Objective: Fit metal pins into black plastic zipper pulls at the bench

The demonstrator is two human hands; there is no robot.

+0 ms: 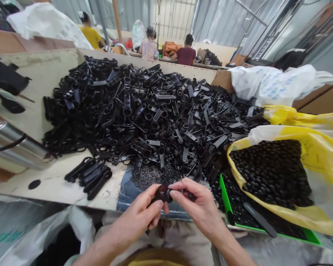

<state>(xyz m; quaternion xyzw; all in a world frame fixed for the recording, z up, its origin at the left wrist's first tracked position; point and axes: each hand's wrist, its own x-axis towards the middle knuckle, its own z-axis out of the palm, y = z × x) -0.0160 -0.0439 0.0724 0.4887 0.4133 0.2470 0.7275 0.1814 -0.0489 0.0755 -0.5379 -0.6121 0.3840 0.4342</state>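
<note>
Near the table's front edge, my left hand point(148, 207) is closed around a black plastic part point(163, 193) with a rounded end. My right hand point(192, 197) meets it from the right, thumb and forefinger pinched at the part's edge. Whatever small piece sits between those fingertips is too small to make out. Just beyond my hands lies a spread of small grey metal pieces point(147, 179) on a blue denim cloth point(126, 190). Behind that rises a large heap of black plastic parts point(144, 107), many with ring-shaped ends.
Several similar parts point(90, 175) lie in a row at left, near a black disc point(34, 184) and a metal cylinder point(13, 144). At right, a green tray point(224, 195) and a yellow-white bag point(322, 155) hold small black pieces. People point(185, 53) sit in the background.
</note>
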